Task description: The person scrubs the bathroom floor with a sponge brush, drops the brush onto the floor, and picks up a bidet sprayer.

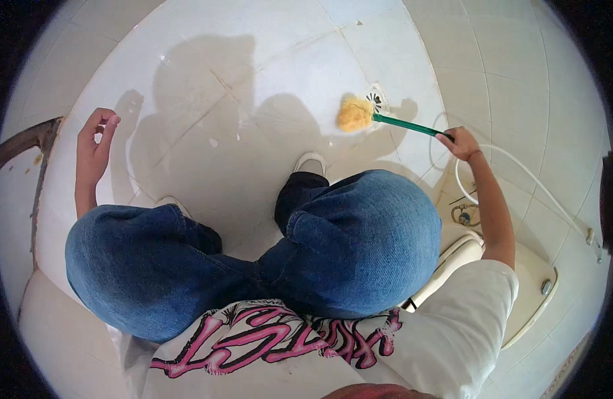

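My right hand point(461, 143) grips the dark end of a green-handled brush point(406, 123). Its fluffy yellow head point(355, 113) is low over the white tiled floor point(306, 60), beside a round floor drain point(374, 99) and partly over its edge. Whether the head presses on the tiles cannot be told. On the other side, my left hand point(97, 137) is held out past my left knee with nothing in it. Its fingers are loosely curled, the thumb and index finger apart from the palm.
A cream toilet point(523, 284) with a flush button stands close on my right. A white hose point(530, 172) loops from a wall fitting past my right forearm. Tiled walls point(515, 95) bound the floor. To the left is a dark, worn door frame point(44, 149).
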`<act>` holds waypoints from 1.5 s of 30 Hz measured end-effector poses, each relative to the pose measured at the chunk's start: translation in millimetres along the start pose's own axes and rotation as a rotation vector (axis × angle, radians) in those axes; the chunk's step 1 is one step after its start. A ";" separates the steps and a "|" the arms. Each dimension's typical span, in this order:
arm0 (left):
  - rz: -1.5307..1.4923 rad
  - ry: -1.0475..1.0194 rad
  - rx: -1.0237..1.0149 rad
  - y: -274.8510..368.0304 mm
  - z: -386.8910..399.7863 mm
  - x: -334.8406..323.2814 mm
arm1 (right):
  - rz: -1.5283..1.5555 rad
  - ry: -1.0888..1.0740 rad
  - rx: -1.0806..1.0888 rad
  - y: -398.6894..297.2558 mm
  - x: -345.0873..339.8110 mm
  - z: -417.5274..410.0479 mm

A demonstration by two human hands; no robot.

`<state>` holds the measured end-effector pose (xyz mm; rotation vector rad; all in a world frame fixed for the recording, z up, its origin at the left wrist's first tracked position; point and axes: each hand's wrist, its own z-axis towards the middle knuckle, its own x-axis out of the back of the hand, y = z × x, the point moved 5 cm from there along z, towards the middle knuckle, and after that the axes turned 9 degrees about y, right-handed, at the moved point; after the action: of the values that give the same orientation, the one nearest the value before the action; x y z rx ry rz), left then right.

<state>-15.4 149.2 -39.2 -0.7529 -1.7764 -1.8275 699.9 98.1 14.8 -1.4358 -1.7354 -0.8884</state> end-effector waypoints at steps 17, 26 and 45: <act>0.078 -0.018 -0.020 3.4 -1.3 6.6 | 0.055 -0.142 -0.046 -26.4 -39.2 60.8; 0.037 -0.041 -0.075 14.0 3.6 -0.4 | -0.206 0.018 -0.149 24.4 19.5 -28.7; 0.016 0.048 -0.037 -1.8 -0.3 0.8 | -0.428 0.244 0.031 -36.2 100.5 44.7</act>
<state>-17.3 149.0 -40.0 -0.7297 -1.7062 -1.8567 646.5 181.4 75.0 -0.9011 -1.8846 -1.1979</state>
